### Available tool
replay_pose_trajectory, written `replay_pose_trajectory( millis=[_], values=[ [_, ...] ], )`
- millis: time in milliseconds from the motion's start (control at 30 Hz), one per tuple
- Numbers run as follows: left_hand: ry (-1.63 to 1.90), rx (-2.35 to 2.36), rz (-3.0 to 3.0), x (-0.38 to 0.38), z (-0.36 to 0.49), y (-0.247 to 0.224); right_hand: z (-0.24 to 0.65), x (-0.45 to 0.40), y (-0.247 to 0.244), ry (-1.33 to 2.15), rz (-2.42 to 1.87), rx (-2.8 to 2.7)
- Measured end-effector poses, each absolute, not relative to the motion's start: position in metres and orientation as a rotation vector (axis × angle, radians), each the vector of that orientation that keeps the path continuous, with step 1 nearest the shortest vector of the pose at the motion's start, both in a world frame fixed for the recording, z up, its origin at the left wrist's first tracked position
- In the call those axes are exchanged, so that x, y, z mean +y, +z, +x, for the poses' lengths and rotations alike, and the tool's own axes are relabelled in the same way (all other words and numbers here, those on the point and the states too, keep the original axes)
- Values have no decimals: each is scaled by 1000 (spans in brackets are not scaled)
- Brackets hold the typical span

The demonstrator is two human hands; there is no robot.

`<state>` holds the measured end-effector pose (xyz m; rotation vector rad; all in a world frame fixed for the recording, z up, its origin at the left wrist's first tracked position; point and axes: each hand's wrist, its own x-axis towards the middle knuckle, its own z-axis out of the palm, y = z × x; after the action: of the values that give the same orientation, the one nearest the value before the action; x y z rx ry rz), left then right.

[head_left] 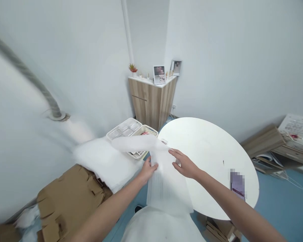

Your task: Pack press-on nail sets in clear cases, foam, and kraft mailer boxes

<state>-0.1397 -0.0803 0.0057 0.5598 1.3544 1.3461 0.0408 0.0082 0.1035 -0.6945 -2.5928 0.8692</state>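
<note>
Sheet at 6 o'clock, table at 4, white pile at 8 — left hand pinches the sheet's left edge; right hand has fingers spread by its right side, grip or mere touch can't be told. Looks flimsy — best kept under light, even tension from both sides, without creasing.

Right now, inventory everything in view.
Round table: one, white, right of centre
Thin sheet: one, translucent white, centre
Phone-like item: one, purple, on table
Baskets: two, cream, beyond sheet
Sheet pile: one, white, left
Cardboard: count unclear, brown, lower left
Corner cabinet: one, brown, far corner
Framed pictures: two, white-edged, cabinet top
Plant: one, red-green, cabinet top
Pipe: one, grey, upper left
Shelf unit: one, brown, far right
Floor: one, blue, below
Left hand, right hand: two, bare, at sheet
</note>
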Motion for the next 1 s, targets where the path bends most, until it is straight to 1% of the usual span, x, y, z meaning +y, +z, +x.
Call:
replay_pose_trajectory(
  millis=[100,267,433,600,733,833,900,1000],
  values=[
    [1309,1432,744,-60,-126,19,80,18,106,856,-773,-2601],
    [1245,1532,1002,-29,-108,44,135,33,100,929,-870,-2580],
    [1009,1495,1132,-4,-92,62,182,45,86,1018,-972,-2484],
    [691,1528,1142,22,-76,67,216,53,62,1068,-1122,-2354],
    [555,1538,1379,54,-66,52,226,57,34,1006,-1241,-2271],
    [461,1543,1555,78,-58,26,226,59,11,987,-1335,-2165],
    [397,1558,1583,86,-52,6,224,59,-5,965,-1406,-2106],
    [394,1517,1565,87,-43,-21,221,57,-31,919,-1524,-2039]
  ],
)
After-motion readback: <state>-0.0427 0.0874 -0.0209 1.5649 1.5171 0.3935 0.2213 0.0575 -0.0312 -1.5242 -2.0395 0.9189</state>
